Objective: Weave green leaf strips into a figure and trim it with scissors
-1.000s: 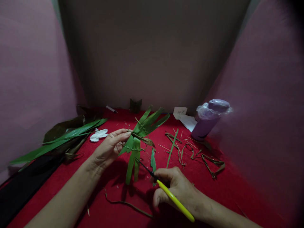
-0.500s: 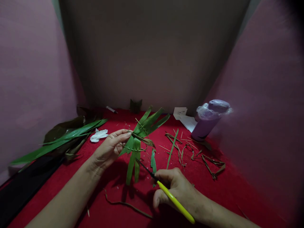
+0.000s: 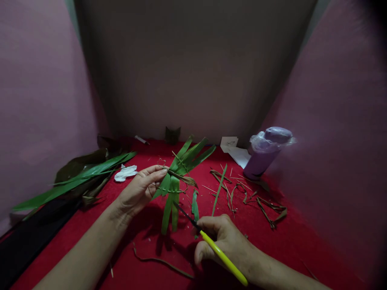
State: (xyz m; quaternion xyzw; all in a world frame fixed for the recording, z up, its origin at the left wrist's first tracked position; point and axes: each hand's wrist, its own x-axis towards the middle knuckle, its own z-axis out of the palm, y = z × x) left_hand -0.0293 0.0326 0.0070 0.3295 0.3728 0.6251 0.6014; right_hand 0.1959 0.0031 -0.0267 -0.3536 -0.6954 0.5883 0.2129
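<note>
My left hand (image 3: 145, 183) pinches a bundle of green leaf strips (image 3: 178, 169) between thumb and fingers, above the red cloth. Thin stitches cross the strips, and a brown dried strip (image 3: 184, 178) is wrapped round their middle. Some strips fan out to the upper right, while others hang down. In my right hand (image 3: 225, 237) is a slim tool with a yellow handle (image 3: 223, 257) and a thin dark blade (image 3: 187, 216). Its tip is at the edge of a hanging strip; whether they touch I cannot tell. My fingers partly hide the tool.
Brown dried strips (image 3: 273, 211), thin sticks and a green strip (image 3: 219, 189) lie on the red cloth (image 3: 290, 257). At left are long green leaves (image 3: 75, 183) and a crumpled white tissue (image 3: 125, 173). A purple container (image 3: 261, 161) and white papers (image 3: 238, 155) stand at the back right.
</note>
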